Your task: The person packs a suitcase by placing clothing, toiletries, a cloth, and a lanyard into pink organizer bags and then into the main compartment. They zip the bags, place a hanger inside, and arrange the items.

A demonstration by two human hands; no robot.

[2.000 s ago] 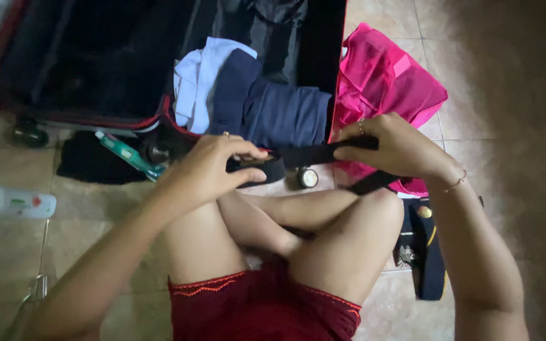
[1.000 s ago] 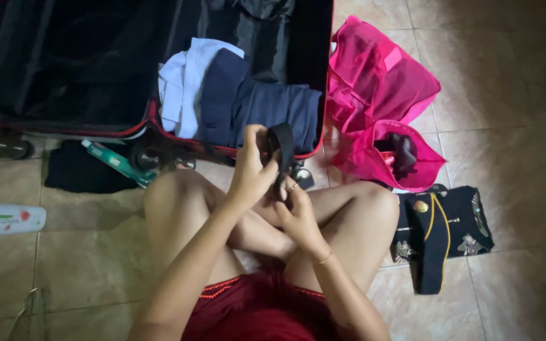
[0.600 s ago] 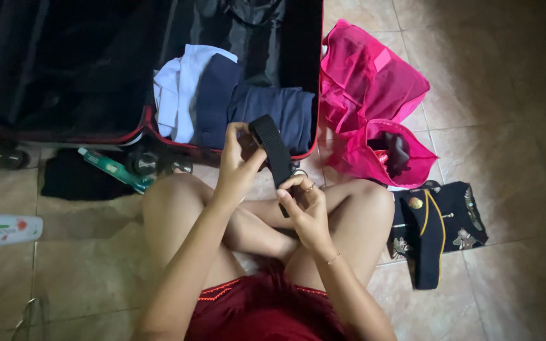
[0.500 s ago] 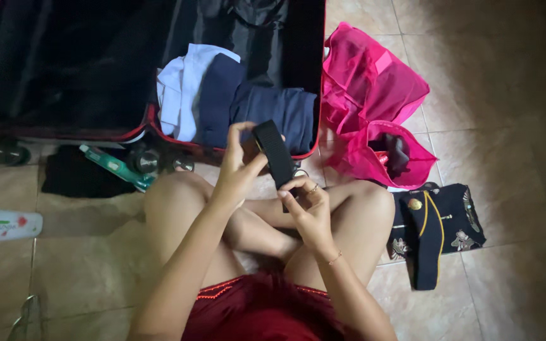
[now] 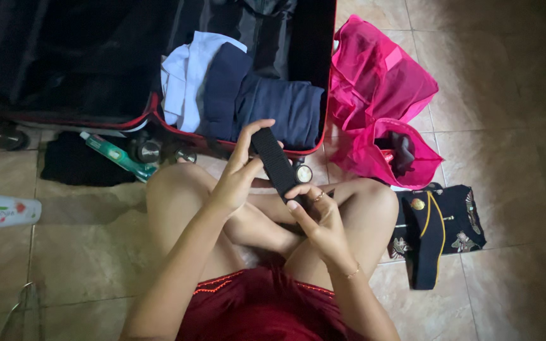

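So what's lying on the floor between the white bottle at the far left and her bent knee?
In the head view, bare floor tile lies between the white bottle and the knee; the black cloth sits just beyond.

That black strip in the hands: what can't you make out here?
Head view:
- black strip: lower end hidden by right hand; left hand covers one edge.
- suitcase: left half too dark, top cut off by frame.
- white bottle: cut off at left edge.
- pink bag: contents unclear.
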